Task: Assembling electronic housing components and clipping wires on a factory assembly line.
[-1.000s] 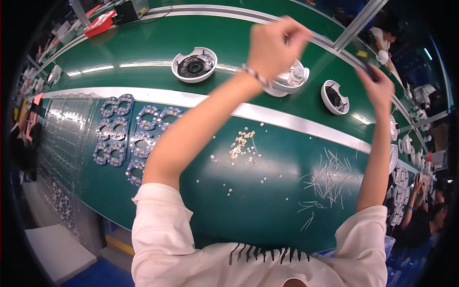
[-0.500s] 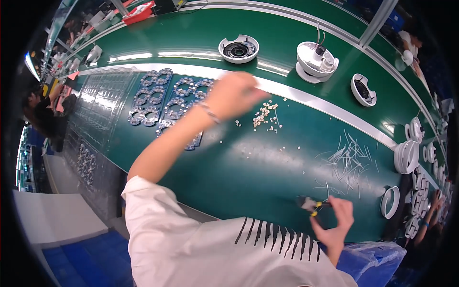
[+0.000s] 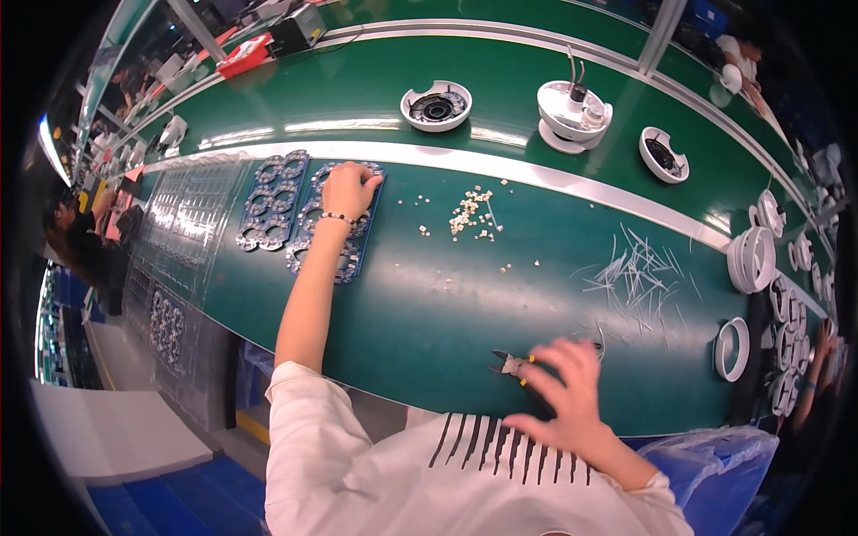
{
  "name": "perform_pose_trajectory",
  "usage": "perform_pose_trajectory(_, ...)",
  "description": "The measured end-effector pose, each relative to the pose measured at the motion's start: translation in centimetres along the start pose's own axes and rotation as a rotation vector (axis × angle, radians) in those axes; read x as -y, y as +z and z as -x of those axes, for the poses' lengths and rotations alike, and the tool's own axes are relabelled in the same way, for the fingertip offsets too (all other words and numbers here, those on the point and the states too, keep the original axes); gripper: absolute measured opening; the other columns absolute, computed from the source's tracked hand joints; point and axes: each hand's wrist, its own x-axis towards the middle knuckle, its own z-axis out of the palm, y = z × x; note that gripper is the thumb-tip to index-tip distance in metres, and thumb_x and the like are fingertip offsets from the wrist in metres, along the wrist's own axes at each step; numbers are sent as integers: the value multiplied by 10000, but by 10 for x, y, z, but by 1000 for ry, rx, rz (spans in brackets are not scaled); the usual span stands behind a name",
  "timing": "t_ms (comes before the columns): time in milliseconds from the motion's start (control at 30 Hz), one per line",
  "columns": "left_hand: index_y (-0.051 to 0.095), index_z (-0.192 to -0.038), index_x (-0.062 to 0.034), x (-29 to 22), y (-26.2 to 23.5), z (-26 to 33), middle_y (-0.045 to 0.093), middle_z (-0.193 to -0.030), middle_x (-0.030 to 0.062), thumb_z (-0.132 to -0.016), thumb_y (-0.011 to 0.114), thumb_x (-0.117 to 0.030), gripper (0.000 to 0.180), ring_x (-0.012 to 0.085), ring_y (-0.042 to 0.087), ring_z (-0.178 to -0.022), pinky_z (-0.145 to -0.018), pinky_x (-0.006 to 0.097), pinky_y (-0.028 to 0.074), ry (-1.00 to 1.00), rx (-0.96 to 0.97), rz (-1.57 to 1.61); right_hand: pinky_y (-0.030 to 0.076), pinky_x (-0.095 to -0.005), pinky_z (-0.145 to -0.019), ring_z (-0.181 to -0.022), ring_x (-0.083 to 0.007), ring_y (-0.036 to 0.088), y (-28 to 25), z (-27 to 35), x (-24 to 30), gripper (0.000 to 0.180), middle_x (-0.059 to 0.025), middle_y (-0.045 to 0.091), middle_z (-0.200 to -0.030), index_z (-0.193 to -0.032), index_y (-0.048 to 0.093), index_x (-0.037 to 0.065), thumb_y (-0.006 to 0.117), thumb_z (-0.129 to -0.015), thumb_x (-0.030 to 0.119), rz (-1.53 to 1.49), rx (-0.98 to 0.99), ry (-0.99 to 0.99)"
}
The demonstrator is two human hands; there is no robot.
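My left hand [image 3: 349, 193] is over the far half of a blue circuit board panel [image 3: 346, 264] with round cut-outs, its fingers curled down on it and the fingertips hidden. A second such panel [image 3: 271, 198] lies just to its left. At the near side of the bench, my right hand [image 3: 567, 397] is open with fingers spread, above a pair of cutters [image 3: 512, 364] with black and yellow handles. The cutters' jaws point left, and the hand partly hides the handles. Small cream-coloured pieces [image 3: 466, 214] lie in a loose pile between the hands.
Thin white strips [image 3: 635, 272] are scattered at the right, near a white ring [image 3: 732, 349]. Clear plastic trays [image 3: 192, 210] are stacked at the left. White housings [image 3: 436, 107] and a white lamp-like unit [image 3: 574, 116] stand beyond the pale rail [image 3: 500, 163]. Other people work at both sides.
My left hand has moved left from near the cream pieces onto the circuit board panel. My right hand has let go of the cutters and spread its fingers; the cutters now lie further left.
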Motion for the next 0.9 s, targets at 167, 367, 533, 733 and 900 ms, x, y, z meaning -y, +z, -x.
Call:
perform_pose_trajectory(167, 646, -661, -74, -1, 8, -8, 608, -662, 148, -673, 663, -250, 177, 320, 593, -644, -621, 396, 474, -109, 10, -104, 410, -328, -726, -815, -266, 507, 28, -31, 90, 270, -109, 541, -885, -897, 565, 10, 636, -731, 211, -1104, 342, -253)
perform_pose_trajectory(367, 648, -676, -39, -5, 10, -14, 612, -636, 139, -676, 650, -235, 196, 282, 604, -617, -605, 347, 475, -212, -97, -48, 411, -332, -636, -691, -267, 523, 34, -46, 118, 289, -146, 551, -800, -819, 517, -24, 616, -752, 239, -1407, 803, -28)
perform_pose_trajectory(533, 634, -694, -27, -15, 14, -8, 614, -661, 141, -664, 682, -209, 191, 283, 601, -632, -610, 354, 470, -105, -73, 19, 396, -332, -582, -635, -250, 521, 36, -41, 116, 206, -127, 534, -702, -730, 485, -22, 604, -750, 145, -1511, 580, -41)
perform_pose_trajectory(733, 639, -685, -38, -22, 15, 1, 606, -661, 143, -691, 658, -199, 162, 316, 588, -638, -607, 380, 464, -127, -117, -3, 411, -358, -540, -602, -276, 559, 13, -53, 139, 193, -180, 549, -629, -694, 567, -44, 600, -706, 146, -1696, 670, -438)
perform_pose_trajectory(900, 642, -668, -54, -16, 17, 1, 612, -678, 138, -670, 629, -217, 163, 314, 594, -639, -619, 388, 476, -146, -151, -120, 392, -370, -542, -594, -326, 506, 4, -69, 83, 139, -189, 527, -620, -626, 537, -19, 551, -705, 94, -1659, 1182, -920)
